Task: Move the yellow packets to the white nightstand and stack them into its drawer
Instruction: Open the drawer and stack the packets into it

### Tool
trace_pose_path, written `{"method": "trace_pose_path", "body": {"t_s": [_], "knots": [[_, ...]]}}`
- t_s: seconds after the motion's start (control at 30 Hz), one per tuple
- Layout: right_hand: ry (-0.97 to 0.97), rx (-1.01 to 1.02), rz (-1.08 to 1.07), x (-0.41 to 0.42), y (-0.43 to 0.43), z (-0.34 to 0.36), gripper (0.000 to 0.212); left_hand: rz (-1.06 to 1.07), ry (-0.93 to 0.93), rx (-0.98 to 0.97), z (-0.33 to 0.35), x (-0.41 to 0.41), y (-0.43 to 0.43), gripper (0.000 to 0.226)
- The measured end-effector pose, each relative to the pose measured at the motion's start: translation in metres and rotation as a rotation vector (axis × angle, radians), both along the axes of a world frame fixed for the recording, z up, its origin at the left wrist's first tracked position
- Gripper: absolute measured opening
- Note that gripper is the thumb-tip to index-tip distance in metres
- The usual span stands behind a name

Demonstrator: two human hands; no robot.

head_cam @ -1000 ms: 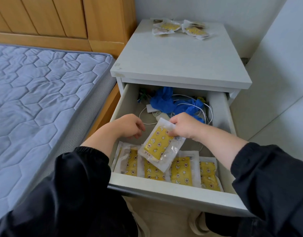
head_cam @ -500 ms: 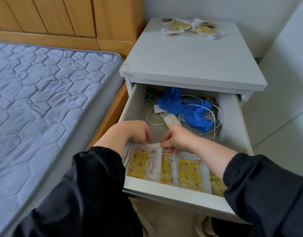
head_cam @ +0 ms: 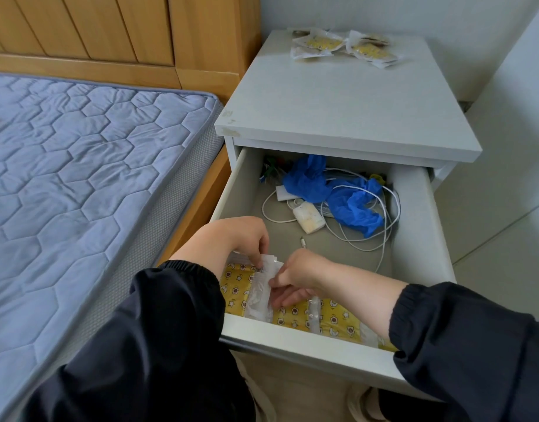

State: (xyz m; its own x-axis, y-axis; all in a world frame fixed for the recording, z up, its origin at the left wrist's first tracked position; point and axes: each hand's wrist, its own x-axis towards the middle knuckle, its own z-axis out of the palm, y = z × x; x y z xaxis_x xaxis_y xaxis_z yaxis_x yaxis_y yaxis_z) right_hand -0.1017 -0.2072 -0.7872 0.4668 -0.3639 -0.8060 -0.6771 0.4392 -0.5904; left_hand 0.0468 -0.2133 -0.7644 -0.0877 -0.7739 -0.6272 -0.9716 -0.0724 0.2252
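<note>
Open drawer (head_cam: 413, 226) of the white nightstand (head_cam: 338, 111), seen from above. Both hands reach into the front left corner of the drawer and meet on one yellow packet (head_cam: 241, 289), which lies flat against the left wall. The left hand (head_cam: 241, 239) pinches the packet's clear upper edge between its fingertips, so that grip is clamped on the packet. The right hand (head_cam: 301, 278) holds the clear right-hand border with thumb and curled fingers, so that grip is clamped on it too. Just beside the held packet, a row of packets (head_cam: 335, 319) lies flat along the drawer's front rim, edges overlapping; the right forearm crosses above the far end of the row and hides part of it. Behind the hands, toward the back of the drawer, lie crumpled blue gloves (head_cam: 350, 205), a white cable (head_cam: 387, 226) in loose loops and a small white adapter (head_cam: 309, 220) — all apart from the packets. More loose packets (head_cam: 320, 44) rest at the rear of the nightstand's top, well apart from both hands. To the left stand a blue-grey mattress (head_cam: 79, 162) and a wooden headboard (head_cam: 110, 32); black sleeves (head_cam: 158, 330) cover both arms to the wrists.
</note>
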Motion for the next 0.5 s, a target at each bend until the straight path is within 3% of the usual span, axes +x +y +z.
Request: {"method": "trace_pose_path", "body": {"t_s": [0.23,0.3,0.43,0.5], "knots": [[0.075,-0.085,0.120,0.010,0.013,0.001,0.023,-0.010,-0.050,0.035,-0.003,-0.004,0.000,0.020],[0.134,-0.262,0.212,0.009,0.009,0.005,0.024,-0.005,-0.060,0.038,-0.006,-0.003,0.001,0.018],[0.218,-0.865,0.344,-0.008,-0.013,0.010,0.015,0.006,-0.032,0.021,-0.006,-0.002,0.001,0.026],[0.272,-0.960,0.407,-0.017,-0.018,0.010,0.029,-0.006,-0.012,0.015,-0.005,-0.004,0.000,0.034]]}}
